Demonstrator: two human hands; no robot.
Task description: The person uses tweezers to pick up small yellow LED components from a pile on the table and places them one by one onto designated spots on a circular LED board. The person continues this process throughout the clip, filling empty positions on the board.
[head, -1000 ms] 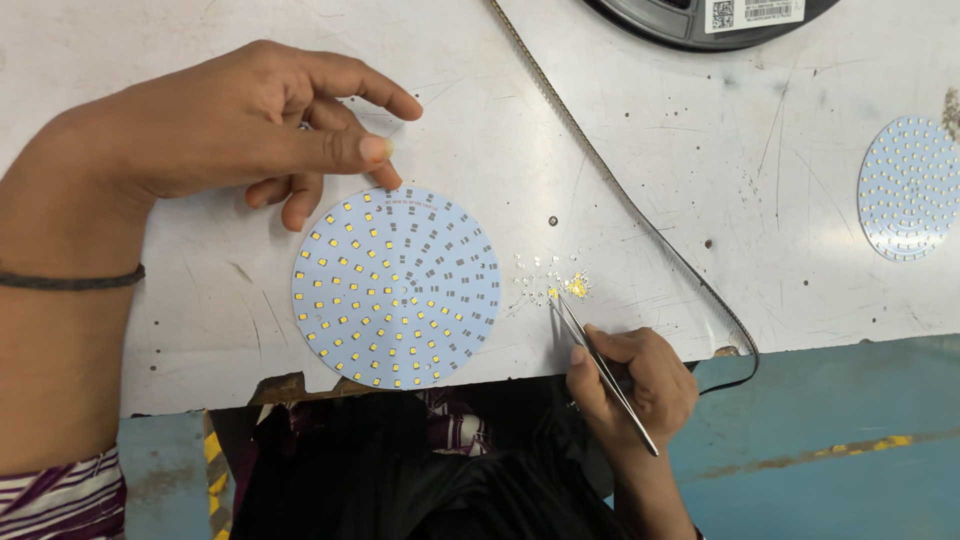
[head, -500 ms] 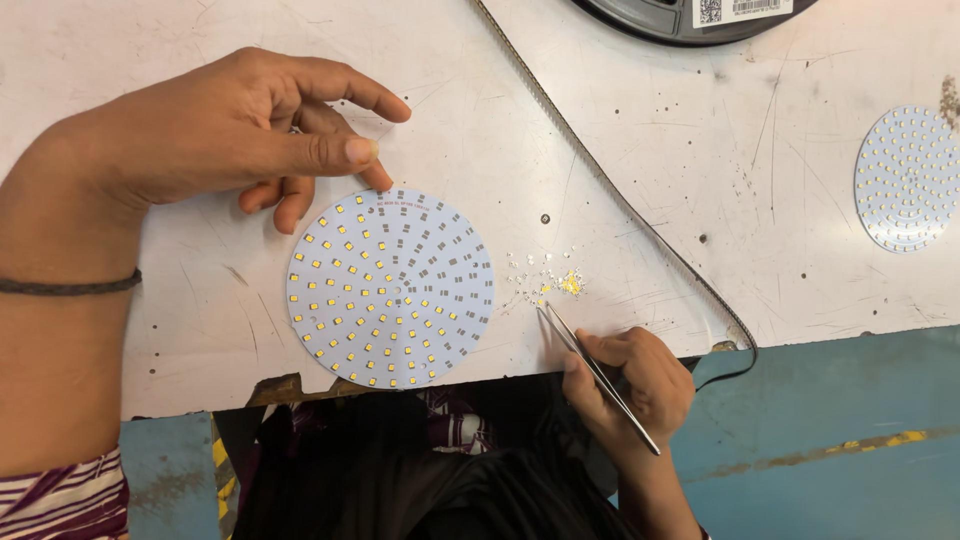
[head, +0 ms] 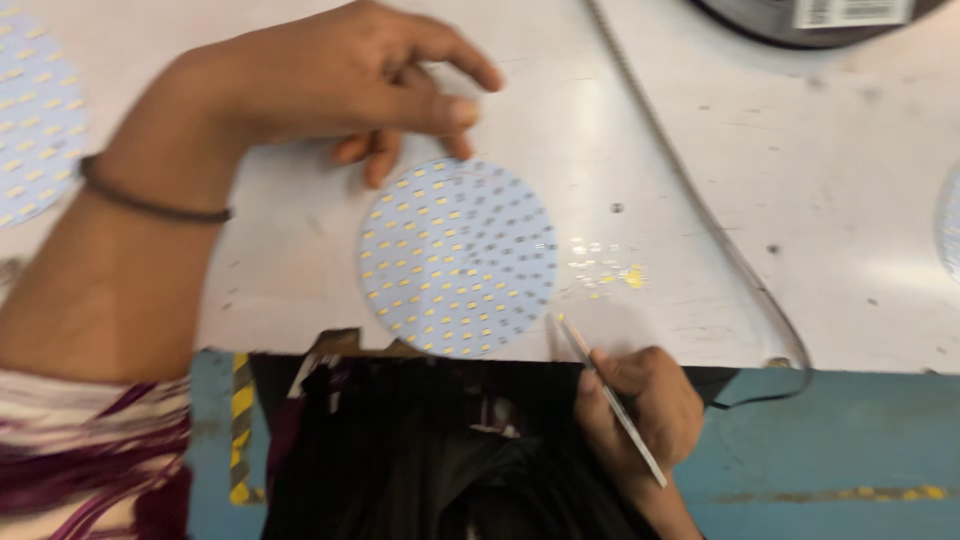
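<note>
Clearly the left hand [head: 340, 85] rests with loosely curled, spread fingertips on the far rim of the round white LED board [head: 458, 257], gripping nothing. That board lies flat at the table's [head: 780, 150] near edge. Just right of it sits a scatter of tiny yellow chips [head: 605, 268]. The right hand [head: 640, 405], below the near edge, is pinched around thin tweezers [head: 610, 395], whose long axis slants up-left, tip just beside the board's near-right rim. Motion blur hides whether the tip holds a chip.

Thin dark band [head: 150, 200] on the left wrist; striped maroon-and-white sleeve [head: 70, 440]
</note>
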